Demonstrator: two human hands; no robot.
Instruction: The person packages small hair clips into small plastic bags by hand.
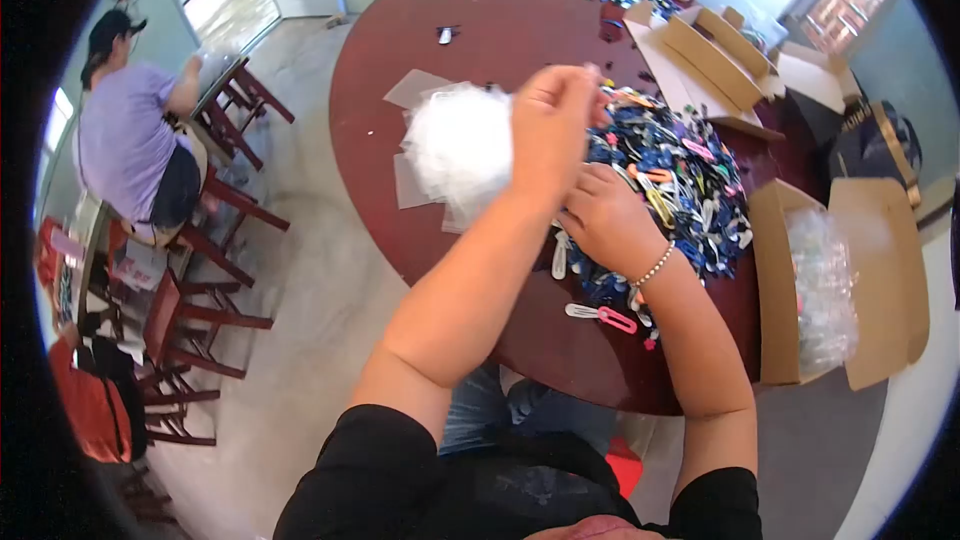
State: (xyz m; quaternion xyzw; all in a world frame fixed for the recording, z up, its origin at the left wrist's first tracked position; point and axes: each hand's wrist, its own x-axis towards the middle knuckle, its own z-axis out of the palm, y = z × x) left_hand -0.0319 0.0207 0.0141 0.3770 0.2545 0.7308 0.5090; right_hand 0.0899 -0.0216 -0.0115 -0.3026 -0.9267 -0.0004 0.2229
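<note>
**Loose clips near the edge, pinch hidden from view**

- Your left hand [550, 130] is raised above the counter [480, 30], between the bags [460, 145] on the left and the clips [680, 170] on the right. Its fingers [580, 80] are pinched tight together. What they grip, if anything, is too small to tell.
- Your right hand [605, 215] lies low on the near-left side of the clips, touching the heap. Its fingers are hidden behind the left hand and in the heap, so you cannot tell whether they are open or closed, or what they hold.
- The clips are one big tangled mound, right of centre. A few have strayed toward you: a pink clip [615, 319] and a white clip [582, 311] lie near the near edge.

Risks, as I judge them:
- Clips interlock. If you lift one from the mound, others may come with it and scatter.
- Your right forearm crosses over the strays. A sweep of it could push them off the near edge to the floor.
- The bags are light and loosely heaped. A brush of the left wrist or a draught from the open door could slide them across the counter.
- Your left hand blocks your own sight of the right one, so a fumbled pick could go unnoticed.
- The carton [880, 270] hangs at the right rim of the counter. An elbow could knock it off.
</note>
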